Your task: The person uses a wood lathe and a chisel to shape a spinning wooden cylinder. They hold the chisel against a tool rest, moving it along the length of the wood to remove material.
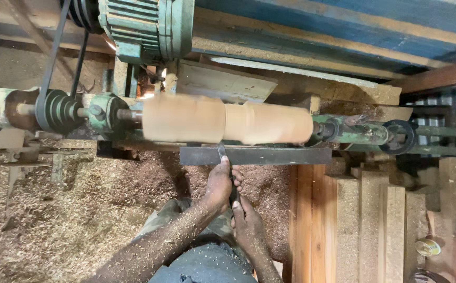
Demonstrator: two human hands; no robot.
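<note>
A pale wooden cylinder [227,122] spins blurred on the lathe, centre frame, above a dark tool rest [270,155]. At six o'clock from it, the left hand [218,184] closes round a chisel [221,151] (its tip meeting the wood), the right hand [247,226] gripping its handle lower down.

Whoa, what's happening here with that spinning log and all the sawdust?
A person is shaping a wooden cylinder on a belt-driven lathe. The wood looks blurred, so it appears to be spinning. Both hands grip a chisel laid across the dark metal tool rest, its tip meeting the wood near the middle: the left hand is nearer the rest, the right hand behind it on the handle. Wood shavings cover the ground and the arms.
</note>
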